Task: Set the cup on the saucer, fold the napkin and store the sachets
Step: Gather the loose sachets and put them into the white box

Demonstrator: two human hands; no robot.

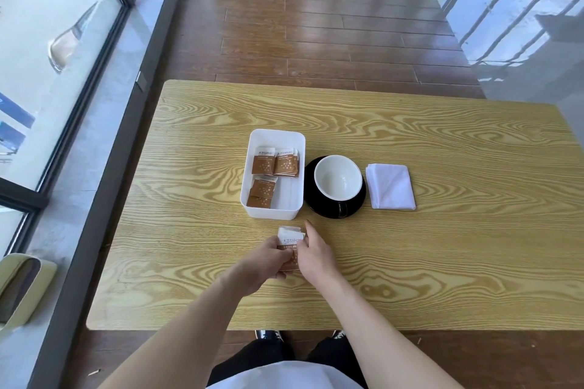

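Observation:
A small stack of brown-and-white sachets (290,241) lies near the table's front, held between both hands. My left hand (267,260) grips its left edge and my right hand (313,254) pinches its right edge, index finger pointing forward. Behind them stands a white rectangular box (295,148) with several sachets (274,172) inside. To its right a cup (338,178), white inside with a black handle, sits on a black saucer (357,207). A folded white napkin (391,186) lies flat right of the saucer.
The wooden table (442,262) has bare surface on its right and far sides. A glass wall and dark frame run along the left. Wooden floor stretches beyond the table. A pale green chair edge (22,284) shows at the lower left.

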